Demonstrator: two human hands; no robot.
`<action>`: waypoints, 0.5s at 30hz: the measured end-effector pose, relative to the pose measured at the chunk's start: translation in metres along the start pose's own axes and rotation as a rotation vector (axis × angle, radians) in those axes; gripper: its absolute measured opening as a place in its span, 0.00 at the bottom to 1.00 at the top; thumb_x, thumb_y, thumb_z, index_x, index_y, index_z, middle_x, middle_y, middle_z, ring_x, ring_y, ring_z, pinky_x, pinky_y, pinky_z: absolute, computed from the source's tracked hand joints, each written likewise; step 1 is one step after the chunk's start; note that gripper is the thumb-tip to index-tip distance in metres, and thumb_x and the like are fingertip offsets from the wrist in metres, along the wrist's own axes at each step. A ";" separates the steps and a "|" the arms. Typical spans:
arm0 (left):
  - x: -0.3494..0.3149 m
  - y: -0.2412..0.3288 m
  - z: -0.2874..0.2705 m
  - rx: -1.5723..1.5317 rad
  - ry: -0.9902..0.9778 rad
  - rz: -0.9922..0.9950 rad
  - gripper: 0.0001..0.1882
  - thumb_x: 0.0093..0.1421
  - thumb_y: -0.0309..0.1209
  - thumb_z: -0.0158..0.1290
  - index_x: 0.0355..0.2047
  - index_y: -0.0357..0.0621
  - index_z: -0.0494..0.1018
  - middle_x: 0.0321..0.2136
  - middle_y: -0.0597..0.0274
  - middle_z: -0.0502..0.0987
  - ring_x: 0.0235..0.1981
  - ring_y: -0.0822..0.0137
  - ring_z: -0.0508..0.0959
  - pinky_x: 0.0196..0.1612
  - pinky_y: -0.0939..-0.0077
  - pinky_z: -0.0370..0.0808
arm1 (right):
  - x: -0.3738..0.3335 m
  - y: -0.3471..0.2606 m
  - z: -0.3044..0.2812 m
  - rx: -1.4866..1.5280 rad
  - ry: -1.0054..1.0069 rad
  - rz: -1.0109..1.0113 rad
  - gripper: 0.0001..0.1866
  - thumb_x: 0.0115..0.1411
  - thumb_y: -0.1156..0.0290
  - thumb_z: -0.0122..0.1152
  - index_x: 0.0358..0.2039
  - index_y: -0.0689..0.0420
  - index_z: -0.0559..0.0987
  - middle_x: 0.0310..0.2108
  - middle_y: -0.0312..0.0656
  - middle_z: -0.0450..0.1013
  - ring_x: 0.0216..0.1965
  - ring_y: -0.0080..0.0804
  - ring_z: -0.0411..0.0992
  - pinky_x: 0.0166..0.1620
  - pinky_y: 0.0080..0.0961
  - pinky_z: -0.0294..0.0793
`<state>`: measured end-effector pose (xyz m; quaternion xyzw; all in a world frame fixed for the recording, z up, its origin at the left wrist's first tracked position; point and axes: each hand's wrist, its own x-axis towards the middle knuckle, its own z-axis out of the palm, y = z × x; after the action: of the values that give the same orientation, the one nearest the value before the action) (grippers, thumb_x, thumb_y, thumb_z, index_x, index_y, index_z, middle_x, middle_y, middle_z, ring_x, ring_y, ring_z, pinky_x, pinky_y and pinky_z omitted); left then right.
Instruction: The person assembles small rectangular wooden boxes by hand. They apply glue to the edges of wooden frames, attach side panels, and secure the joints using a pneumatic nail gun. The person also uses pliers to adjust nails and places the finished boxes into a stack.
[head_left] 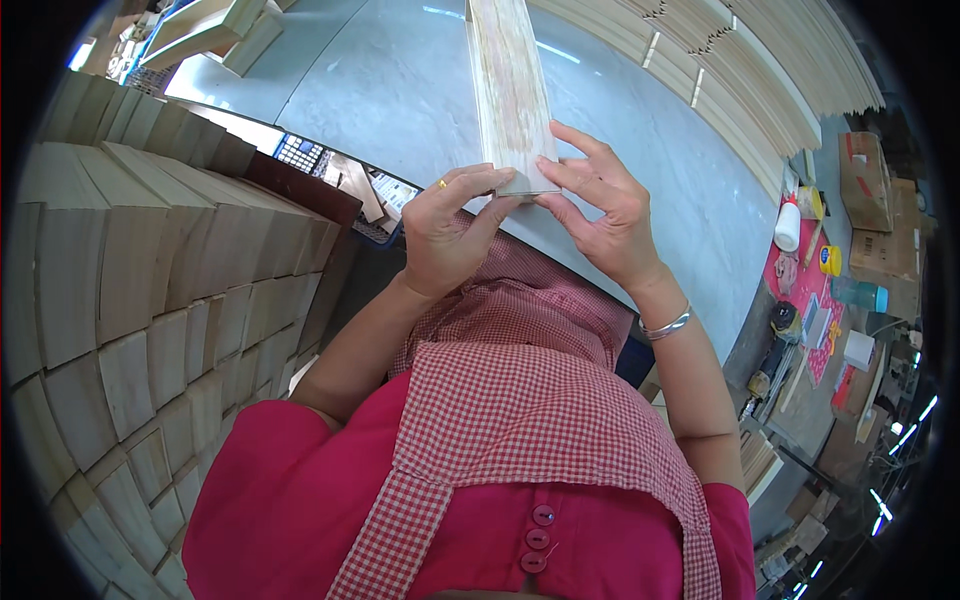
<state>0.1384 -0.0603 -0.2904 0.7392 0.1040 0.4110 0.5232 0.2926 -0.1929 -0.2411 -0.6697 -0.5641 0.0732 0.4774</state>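
A long, pale wooden piece (pixel 512 90) with streaky grain lies over the glossy grey tabletop (pixel 400 85), its near end at the table's front edge. My left hand (pixel 455 220) pinches the left corner of that end between thumb and fingers. On the right corner, my right hand (pixel 605 205) grips with thumb below and fingertips on top, its index finger raised along the side. The far end of the piece runs out of the picture at the top. What lies under the near end is hidden by my fingers.
Stacked wooden blocks (pixel 130 300) rise at my left, beside a blue tray (pixel 385 215) with a calculator (pixel 300 152). Wooden frames (pixel 215 35) lie far left. Bundled wood strips (pixel 720 75) line the far right; a white bottle (pixel 788 228) and cardboard boxes (pixel 885 225) stand right.
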 end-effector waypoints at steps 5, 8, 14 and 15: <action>-0.001 0.000 0.000 -0.015 -0.001 -0.029 0.16 0.56 0.15 0.63 0.46 0.32 0.79 0.43 0.53 0.82 0.44 0.67 0.83 0.50 0.75 0.81 | -0.003 0.003 0.000 0.245 -0.008 0.230 0.22 0.54 0.77 0.74 0.51 0.55 0.83 0.52 0.42 0.77 0.42 0.27 0.78 0.48 0.24 0.80; 0.000 0.002 0.000 -0.050 0.011 -0.053 0.16 0.56 0.14 0.63 0.45 0.32 0.79 0.42 0.53 0.82 0.44 0.67 0.83 0.50 0.75 0.82 | -0.003 0.009 0.006 0.360 -0.006 0.244 0.22 0.55 0.76 0.73 0.52 0.55 0.83 0.47 0.40 0.80 0.39 0.24 0.76 0.49 0.23 0.78; 0.001 0.004 0.000 -0.119 0.022 -0.131 0.15 0.56 0.14 0.63 0.45 0.31 0.79 0.42 0.54 0.82 0.43 0.68 0.83 0.49 0.76 0.82 | -0.003 0.013 0.011 0.413 0.030 0.234 0.21 0.55 0.77 0.73 0.51 0.55 0.84 0.44 0.41 0.82 0.36 0.23 0.74 0.49 0.23 0.78; 0.001 0.005 0.000 -0.131 0.022 -0.147 0.15 0.56 0.13 0.63 0.45 0.31 0.79 0.42 0.54 0.82 0.43 0.69 0.83 0.49 0.76 0.82 | -0.003 0.015 0.011 0.419 0.033 0.234 0.21 0.55 0.77 0.73 0.51 0.56 0.84 0.44 0.41 0.82 0.37 0.23 0.74 0.49 0.23 0.78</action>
<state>0.1381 -0.0620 -0.2853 0.6892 0.1367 0.3857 0.5979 0.2942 -0.1880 -0.2591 -0.6177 -0.4474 0.2325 0.6035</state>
